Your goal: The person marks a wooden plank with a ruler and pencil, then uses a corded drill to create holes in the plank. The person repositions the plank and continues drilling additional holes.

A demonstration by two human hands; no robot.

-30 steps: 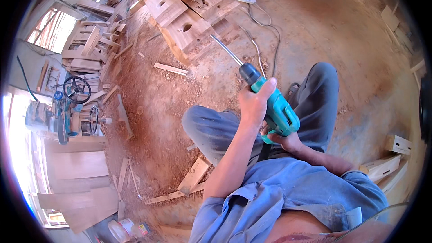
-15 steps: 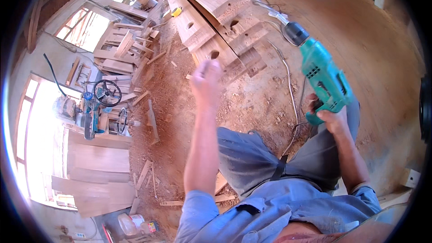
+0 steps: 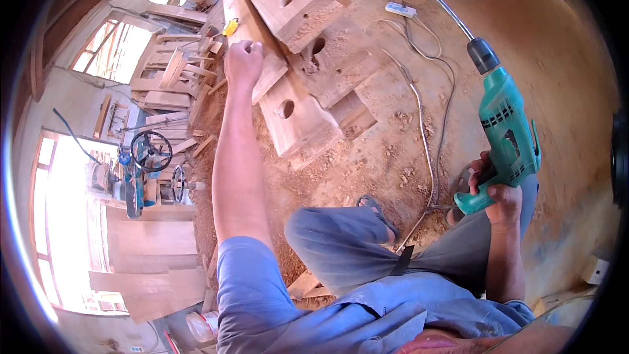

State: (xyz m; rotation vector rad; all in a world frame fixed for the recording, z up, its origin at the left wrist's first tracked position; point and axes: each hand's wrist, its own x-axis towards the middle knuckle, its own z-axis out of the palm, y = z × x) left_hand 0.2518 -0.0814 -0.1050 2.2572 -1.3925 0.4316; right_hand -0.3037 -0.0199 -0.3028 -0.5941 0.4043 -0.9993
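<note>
My right hand [image 3: 503, 202] is wrapped round the handle of a teal power drill [image 3: 501, 121], held upright over my right knee. Its long bit [image 3: 449, 12] points up and away to the left. With curled fingers, my left hand [image 3: 244, 62] is over a thick wooden beam [image 3: 272, 78]; what it holds, if anything, is hidden. Just beyond that hand a yellow tape measure [image 3: 230, 27] lies on the wood. Beside it, a second wooden beam [image 3: 295, 16] has a round hole near its end, and a nearer wooden block [image 3: 298, 121] has a hole too.
A white power strip [image 3: 400, 10] and a looping cable [image 3: 452, 85] lie on the dusty floor, amid wood chips. At the left stand a blue machine with a black handwheel [image 3: 151, 151], stacked timber [image 3: 167, 101] and leaning boards [image 3: 154, 236].
My left hand has reached forward and left onto the beam. The drill has moved to the right, and its bit now shows more fully.
</note>
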